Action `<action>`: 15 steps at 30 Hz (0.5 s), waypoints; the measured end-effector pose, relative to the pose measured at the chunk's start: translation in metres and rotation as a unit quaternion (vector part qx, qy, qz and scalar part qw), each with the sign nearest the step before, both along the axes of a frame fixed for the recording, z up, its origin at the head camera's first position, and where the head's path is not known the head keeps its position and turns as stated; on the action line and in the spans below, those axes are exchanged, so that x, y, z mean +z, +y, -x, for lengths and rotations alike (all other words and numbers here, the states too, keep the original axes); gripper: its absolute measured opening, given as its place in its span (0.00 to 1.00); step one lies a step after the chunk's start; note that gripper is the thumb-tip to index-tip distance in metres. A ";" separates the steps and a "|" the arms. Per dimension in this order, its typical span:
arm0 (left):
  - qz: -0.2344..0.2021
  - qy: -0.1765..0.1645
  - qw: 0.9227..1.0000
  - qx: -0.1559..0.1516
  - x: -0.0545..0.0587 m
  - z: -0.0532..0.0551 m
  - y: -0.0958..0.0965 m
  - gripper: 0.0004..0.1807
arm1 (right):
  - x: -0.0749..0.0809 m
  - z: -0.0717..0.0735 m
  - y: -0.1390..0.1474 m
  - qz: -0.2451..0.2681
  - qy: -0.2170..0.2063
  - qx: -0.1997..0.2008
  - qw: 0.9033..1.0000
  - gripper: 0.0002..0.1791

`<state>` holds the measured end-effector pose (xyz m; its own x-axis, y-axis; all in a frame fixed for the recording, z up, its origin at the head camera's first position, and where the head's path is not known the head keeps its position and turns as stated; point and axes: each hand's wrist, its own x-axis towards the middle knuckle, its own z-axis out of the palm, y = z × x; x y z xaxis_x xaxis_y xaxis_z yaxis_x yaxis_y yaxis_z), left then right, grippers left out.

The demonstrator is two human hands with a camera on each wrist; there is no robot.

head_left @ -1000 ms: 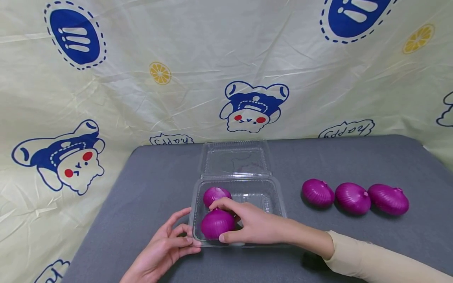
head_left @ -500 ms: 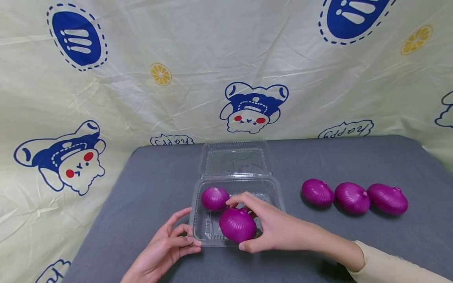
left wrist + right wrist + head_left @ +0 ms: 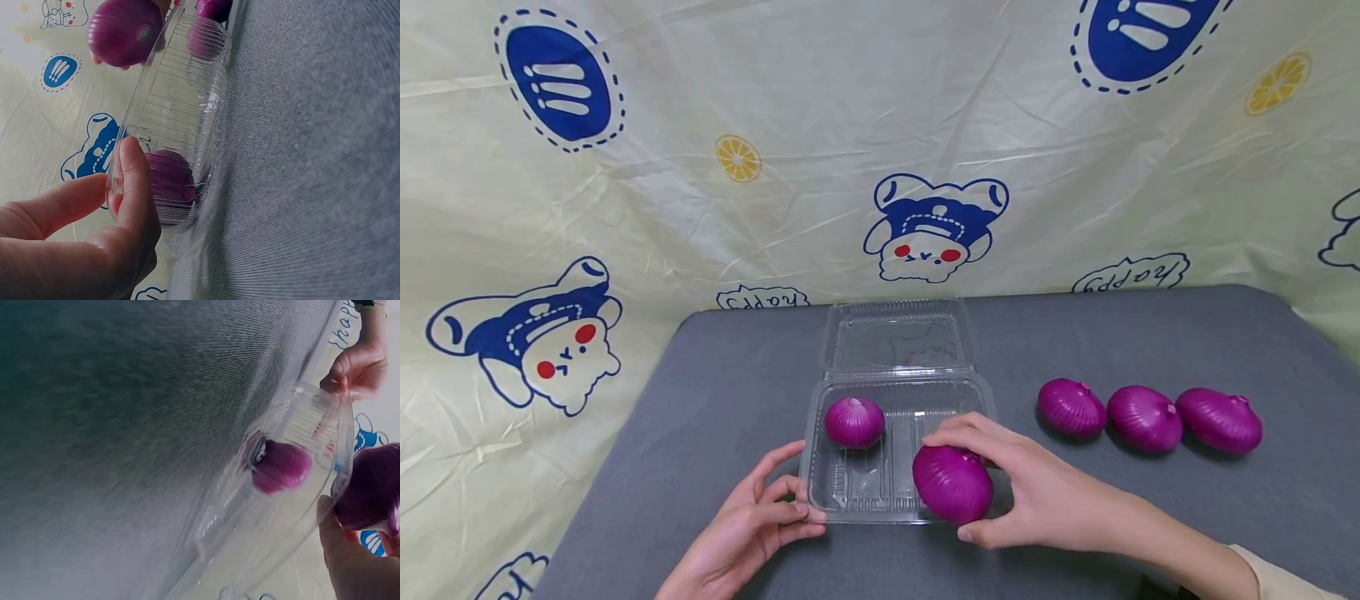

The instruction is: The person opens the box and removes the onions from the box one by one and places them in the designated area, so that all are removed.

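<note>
A clear plastic clamshell container [image 3: 895, 467] lies with its lid [image 3: 898, 333] folded back. My left hand [image 3: 752, 518] pinches its front left corner; in the left wrist view the fingers [image 3: 133, 187] straddle the rim. One purple onion [image 3: 854, 422] sits in the back left of the tray, also visible through the wall in the right wrist view. With thumb and fingers around its right side, my right hand [image 3: 1037, 492] holds another purple onion [image 3: 953, 486] over the tray's front right. The left wrist view shows this onion [image 3: 124, 31] raised above the rim.
To the right of the container, three more purple onions [image 3: 1145, 419] lie in a row on the grey tabletop [image 3: 730, 383]. Behind the table hangs a pale cloth [image 3: 820, 100] with printed cartoon figures.
My right hand has carried its onion rightward from the tray's front left to its front right. The back left onion shifted slightly left and is now uncovered. The left hand stays put.
</note>
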<state>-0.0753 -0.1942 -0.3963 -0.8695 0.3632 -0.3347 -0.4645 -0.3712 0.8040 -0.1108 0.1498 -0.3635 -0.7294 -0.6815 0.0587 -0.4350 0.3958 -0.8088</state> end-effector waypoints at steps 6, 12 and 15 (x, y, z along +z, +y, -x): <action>0.004 -0.001 1.000 0.001 0.000 -0.001 -0.001 0.41 | 0.002 -0.007 0.019 0.003 0.033 -0.031 0.999 0.42; 0.001 0.007 1.000 -0.004 0.000 -0.001 0.000 0.41 | 0.000 -0.012 0.035 -0.001 0.062 -0.069 0.996 0.43; -0.001 0.006 1.000 -0.005 0.000 0.000 0.000 0.41 | -0.001 -0.015 0.042 -0.005 0.072 -0.088 0.993 0.43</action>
<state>-0.0749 -0.1939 -0.3962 -0.8696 0.3732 -0.3233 -0.4585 -0.3675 0.8091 -0.0959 0.1922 -0.3649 -0.8216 -0.5453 0.1661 -0.4700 0.4832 -0.7387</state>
